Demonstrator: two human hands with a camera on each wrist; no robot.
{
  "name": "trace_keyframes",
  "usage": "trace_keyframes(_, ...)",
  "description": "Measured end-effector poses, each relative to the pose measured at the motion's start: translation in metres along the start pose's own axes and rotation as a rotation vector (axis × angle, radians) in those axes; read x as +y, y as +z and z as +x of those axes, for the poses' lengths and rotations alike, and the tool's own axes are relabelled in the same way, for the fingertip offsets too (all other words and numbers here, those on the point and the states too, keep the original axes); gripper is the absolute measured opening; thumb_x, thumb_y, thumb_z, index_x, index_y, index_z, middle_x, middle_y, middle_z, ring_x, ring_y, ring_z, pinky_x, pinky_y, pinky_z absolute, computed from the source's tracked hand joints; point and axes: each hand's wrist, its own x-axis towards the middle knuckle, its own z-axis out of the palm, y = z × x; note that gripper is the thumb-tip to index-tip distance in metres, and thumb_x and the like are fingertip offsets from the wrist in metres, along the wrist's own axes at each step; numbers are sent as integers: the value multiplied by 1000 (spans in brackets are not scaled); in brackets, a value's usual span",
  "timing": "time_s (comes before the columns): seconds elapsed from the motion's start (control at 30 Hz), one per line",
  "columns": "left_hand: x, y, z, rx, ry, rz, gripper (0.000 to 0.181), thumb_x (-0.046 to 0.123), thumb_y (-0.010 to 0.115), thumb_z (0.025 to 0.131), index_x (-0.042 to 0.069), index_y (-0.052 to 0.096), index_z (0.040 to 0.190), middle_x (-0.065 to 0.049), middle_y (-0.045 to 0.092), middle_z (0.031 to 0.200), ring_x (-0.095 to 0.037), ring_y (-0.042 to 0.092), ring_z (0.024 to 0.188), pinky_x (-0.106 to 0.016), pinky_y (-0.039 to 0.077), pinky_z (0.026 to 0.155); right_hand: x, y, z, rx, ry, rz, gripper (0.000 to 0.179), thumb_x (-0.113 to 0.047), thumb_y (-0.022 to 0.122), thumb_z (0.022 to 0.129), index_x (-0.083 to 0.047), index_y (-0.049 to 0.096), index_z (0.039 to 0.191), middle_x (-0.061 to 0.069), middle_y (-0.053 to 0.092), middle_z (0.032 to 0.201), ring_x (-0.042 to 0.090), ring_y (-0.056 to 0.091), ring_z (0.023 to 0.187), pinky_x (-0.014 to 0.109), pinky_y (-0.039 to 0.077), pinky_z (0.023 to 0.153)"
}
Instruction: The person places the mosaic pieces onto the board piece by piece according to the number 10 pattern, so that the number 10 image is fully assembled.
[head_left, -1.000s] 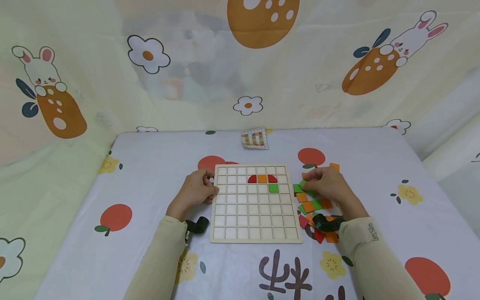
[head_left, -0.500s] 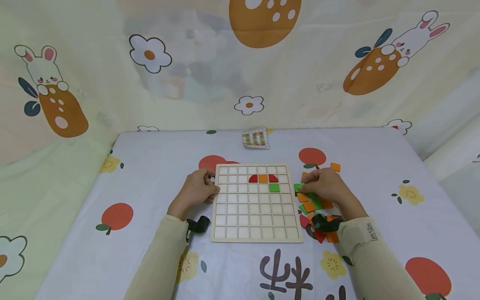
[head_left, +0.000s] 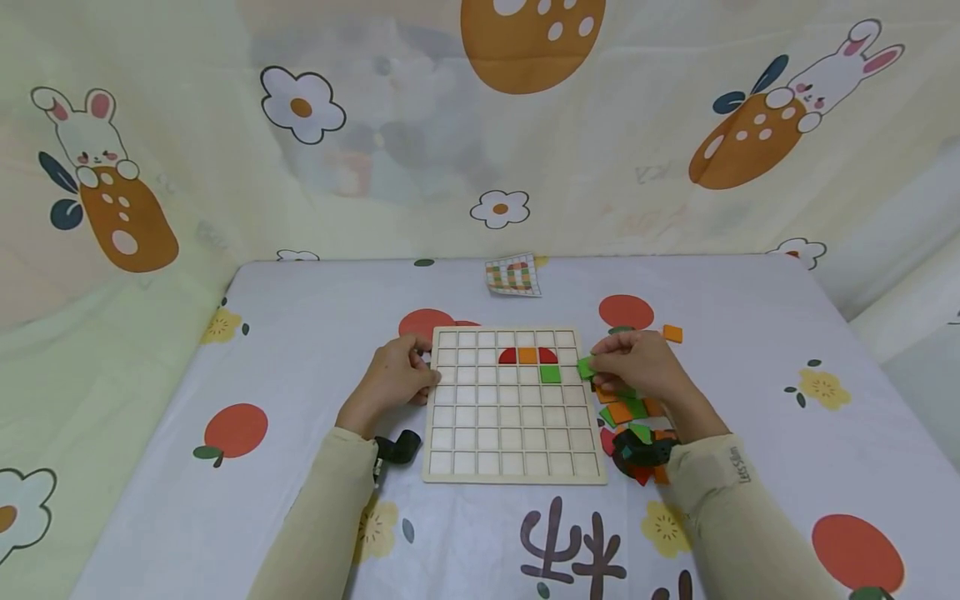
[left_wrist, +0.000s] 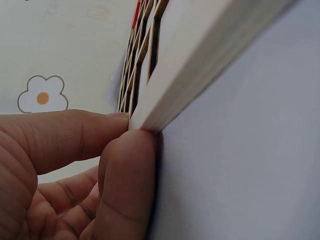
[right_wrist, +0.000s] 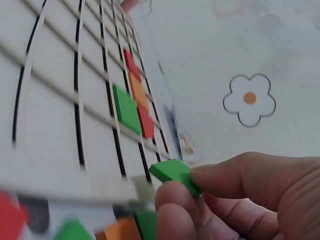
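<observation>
A pale wooden grid board (head_left: 519,442) lies flat on the table. Two red quarter-round tiles with an orange tile (head_left: 527,356) between them sit in its second row from the back, and a green tile (head_left: 551,374) fills a cell just below. My left hand (head_left: 392,375) pinches the board's left edge; in the left wrist view a thumb and finger (left_wrist: 127,175) meet at its rim. Between thumb and fingertips my right hand (head_left: 637,365) holds another green square tile (right_wrist: 175,172), tilted, close over the board's right edge.
Loose orange, green and red tiles (head_left: 619,412) lie heaped along the board's right side, partly under my right hand and wrist camera. One orange tile (head_left: 672,333) lies apart behind them. A small printed pattern card (head_left: 513,276) rests near the table's back edge.
My right hand has picked a green tile from the heap and moved it left to the board's right edge. The left hand has stayed at the board's left edge.
</observation>
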Motion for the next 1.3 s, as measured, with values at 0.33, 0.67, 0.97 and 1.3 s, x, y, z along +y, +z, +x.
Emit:
trace_keyframes(0.33,-1,0,1,-3,2,-5,40,4,76,91,1,58,127,-12,61,90,-17,67,64,-29,61,59,-16,32,8,-51,34,136,29,-13,72,98,9,65,116,10,74,82,17,72,70,27,62,65)
trace_keyframes(0.67,0,-1,0,-3,-8,-9,40,4,75,92,1,58,127,-11,60,90,-16,66,64,-28,61,60,-24,55,16,-84,53,195,25,-10,70,99,7,65,115,14,73,90,16,71,70,25,61,63)
trace_keyframes(0.97,0,0,1,3,-24,-21,39,4,76,91,3,59,126,-11,61,90,-18,67,66,-29,62,60,-33,69,17,-76,63,162,22,-13,72,98,3,69,112,14,73,87,17,68,68,24,56,57)
trace_keyframes(1.3,1,0,1,-1,-26,-4,39,5,76,92,3,59,127,-12,62,90,-18,66,65,-29,61,60,-36,81,19,-78,27,199,19,-8,69,98,7,68,109,12,71,78,14,67,64,23,58,57)
